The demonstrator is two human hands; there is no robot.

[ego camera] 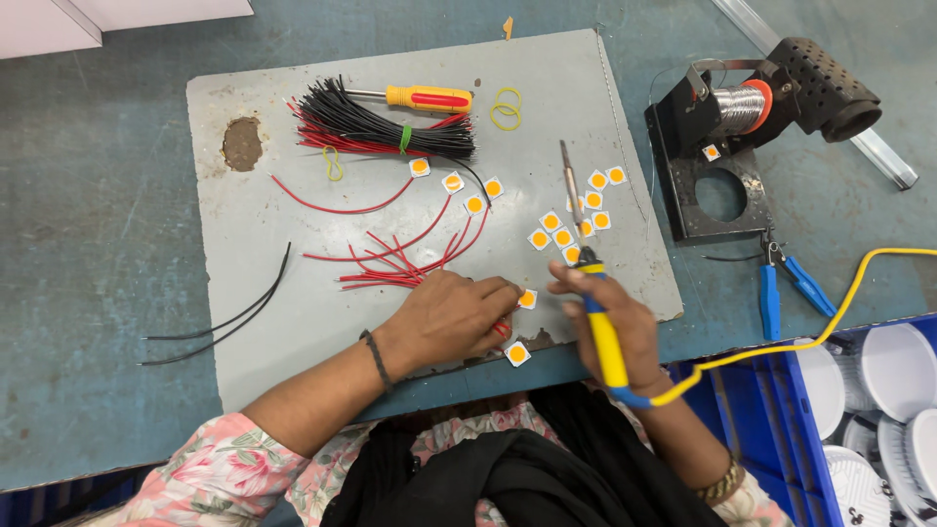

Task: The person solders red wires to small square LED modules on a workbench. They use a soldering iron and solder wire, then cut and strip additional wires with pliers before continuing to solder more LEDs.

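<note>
My right hand (pixel 613 314) grips a soldering iron (pixel 589 262) with a blue and yellow handle, its metal tip pointing away over a cluster of small square chips with orange centres (pixel 569 222). My left hand (pixel 449 314) rests on the grey board (pixel 293 322), its fingertips pinching one such chip (pixel 527 299) at the ends of a fan of loose red wires (pixel 410 256). Another chip (pixel 517 353) lies by the board's near edge, just below that hand.
A bundle of black and red wires (pixel 381 127), a yellow screwdriver (pixel 427 97) and yellow rubber bands (pixel 506 107) lie at the board's far side. A black solder stand (pixel 742 127), blue pliers (pixel 781 285) and a blue crate of white discs (pixel 878 410) sit to the right. Two black wires (pixel 229 317) lie left.
</note>
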